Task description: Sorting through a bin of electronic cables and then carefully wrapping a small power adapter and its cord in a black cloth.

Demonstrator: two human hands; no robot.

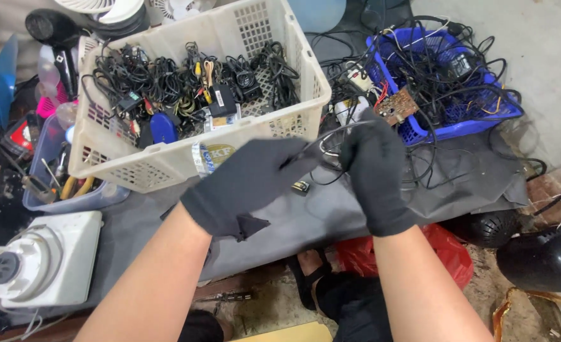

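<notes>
A person in black gloves works a thin dark cable [331, 134] between both hands above a grey-covered tabletop [306, 215] crowded with salvaged electronics. The left hand [245, 183] pinches one stretch of the cable at its fingertips, fingers pressed together; the right hand [375, 171] is closed in a fist around the other stretch, fingers curled tight over it. The cable arcs between the two hands and trails down toward a loose tangle of wires [420, 158] on the cloth, just in front of a blue basket [483, 107] heaped with more leads and a brown circuit board [396, 106]. Behind the left hand stands a large cream plastic basket [166, 158] filled with coiled black cords and adapters. The step in hand appears to be pulling one lead free of the tangle or straightening it; the next move likely calls for keeping both grips firm while drawing the cable clear without dragging its neighbours along.
</notes>
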